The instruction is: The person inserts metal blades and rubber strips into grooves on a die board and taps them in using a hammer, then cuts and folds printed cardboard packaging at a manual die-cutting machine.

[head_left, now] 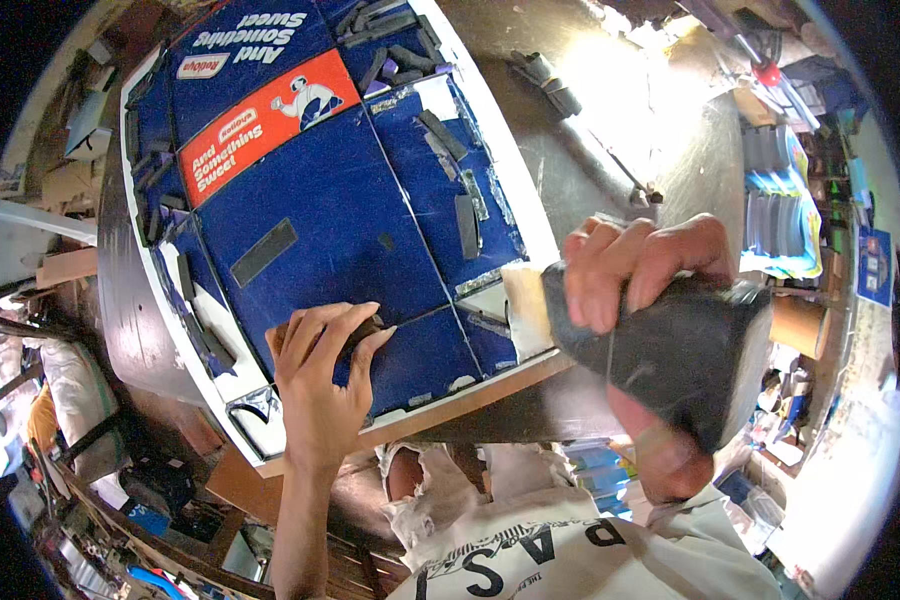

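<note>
Left hand (325, 365) is pinching a dark piece (360, 338) over the blue board (335, 195), right hand (652, 262) is gripping a black object (675, 355) at its right, apparently positioning, next requiring steadiness.

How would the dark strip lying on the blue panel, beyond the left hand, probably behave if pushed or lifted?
The dark strip lies flat on its broad face, so a push would likely slide it, unless it is stuck down. It looks thin and small, so it is probably light. Its straight edges hint at some stiffness, though its material is unclear.
</note>
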Demonstrator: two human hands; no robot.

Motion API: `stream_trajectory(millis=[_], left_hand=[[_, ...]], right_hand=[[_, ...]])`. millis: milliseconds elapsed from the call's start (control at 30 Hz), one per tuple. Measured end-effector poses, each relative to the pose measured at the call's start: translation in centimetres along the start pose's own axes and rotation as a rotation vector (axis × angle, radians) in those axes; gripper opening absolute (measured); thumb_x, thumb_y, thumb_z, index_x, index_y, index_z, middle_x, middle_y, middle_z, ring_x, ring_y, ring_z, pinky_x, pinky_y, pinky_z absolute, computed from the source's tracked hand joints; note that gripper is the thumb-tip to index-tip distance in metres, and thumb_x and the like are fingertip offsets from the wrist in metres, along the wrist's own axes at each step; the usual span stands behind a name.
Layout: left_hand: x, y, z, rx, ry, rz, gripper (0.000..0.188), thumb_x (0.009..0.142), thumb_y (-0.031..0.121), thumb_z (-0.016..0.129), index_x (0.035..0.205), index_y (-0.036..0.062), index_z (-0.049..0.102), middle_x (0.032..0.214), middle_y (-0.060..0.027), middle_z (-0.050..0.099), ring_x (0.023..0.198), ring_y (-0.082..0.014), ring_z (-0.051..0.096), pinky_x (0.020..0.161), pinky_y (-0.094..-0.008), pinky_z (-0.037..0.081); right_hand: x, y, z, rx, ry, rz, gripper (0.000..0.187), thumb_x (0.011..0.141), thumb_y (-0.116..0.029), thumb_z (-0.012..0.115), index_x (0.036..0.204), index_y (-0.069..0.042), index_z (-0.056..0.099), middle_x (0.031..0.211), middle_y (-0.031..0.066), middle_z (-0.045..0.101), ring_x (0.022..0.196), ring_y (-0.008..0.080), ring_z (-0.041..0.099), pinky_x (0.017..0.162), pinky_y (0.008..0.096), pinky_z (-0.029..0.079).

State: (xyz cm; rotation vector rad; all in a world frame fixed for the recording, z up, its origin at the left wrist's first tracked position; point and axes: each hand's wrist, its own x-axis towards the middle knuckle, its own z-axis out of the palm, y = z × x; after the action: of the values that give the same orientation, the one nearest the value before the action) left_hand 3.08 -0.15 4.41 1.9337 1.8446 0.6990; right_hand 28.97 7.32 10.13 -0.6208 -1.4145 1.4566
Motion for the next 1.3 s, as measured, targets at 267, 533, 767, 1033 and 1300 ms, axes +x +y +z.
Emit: stream_trajectory(millis=[267,533,767,1033,1300], left_hand=[[0.0,-0.2,0.3,-0.023,0.028,-0.002,0.021,0.079,0.013,0.078,0.099,0.0114,0.075,0.097,-0.0063,0.072,0.095,-0.0243,0.066,0.089,-0.0362,0.043],[0.2,-0.1,0.5,-0.071,0.008,0.037,0.021,0.082,0.011,0.076,0.103,0.0104,0.074,0.096,-0.0047,0.07,0.092,-0.0214,0.063,0.088,-0.0364,0.038],[0.9,-1.6,-0.7,-0.026,0.152,-0.051,0.023,0.08,0.004,0.075,0.103,0.0069,0.075,0.095,-0.0089,0.072,0.09,-0.0241,0.066,0.087,-0.0357,0.043],[-0.9,-3.7,-2.3,0.088,0.17,-0.106,0.022,0.084,0.009,0.074,0.105,0.0103,0.076,0.101,-0.0053,0.073,0.097,-0.0223,0.066,0.095,-0.038,0.038],[1.0,-3.0,-4.1,0.074,0.278,-0.076,0.024,0.078,0.009,0.08,0.101,0.0089,0.072,0.092,-0.0071,0.072,0.084,-0.0255,0.065,0.079,-0.0382,0.048]], right_hand=[[-1.4,2.0,2.7,0.018,0.105,-0.038,0.033,0.086,-0.029,0.069,0.1,-0.001,0.06,0.091,0.0128,0.066,0.079,0.0202,0.06,0.07,0.0325,0.047],[2.5,1.7,-0.2,0.072,-0.19,0.042,0.037,0.089,-0.039,0.071,0.083,-0.007,0.054,0.075,0.0133,0.065,0.064,0.0247,0.061,0.058,0.0358,0.047],[1.3,-2.7,-0.4,-0.169,0.092,-0.156,0.06,0.076,-0.048,0.082,0.105,-0.004,0.053,0.091,0.0115,0.062,0.077,0.0194,0.056,0.072,0.0353,0.045],[-3.3,0.3,-15.0,-1.435,0.573,0.423,0.058,0.094,-0.049,0.063,0.119,0.004,0.064,0.114,0.0232,0.068,0.11,0.0349,0.064,0.095,0.0413,0.047],[-1.0,3.5,-10.1,-1.684,0.546,0.098,0.037,0.091,-0.022,0.072,0.121,-0.002,0.065,0.114,0.0198,0.068,0.106,0.0333,0.064,0.095,0.0421,0.048]])
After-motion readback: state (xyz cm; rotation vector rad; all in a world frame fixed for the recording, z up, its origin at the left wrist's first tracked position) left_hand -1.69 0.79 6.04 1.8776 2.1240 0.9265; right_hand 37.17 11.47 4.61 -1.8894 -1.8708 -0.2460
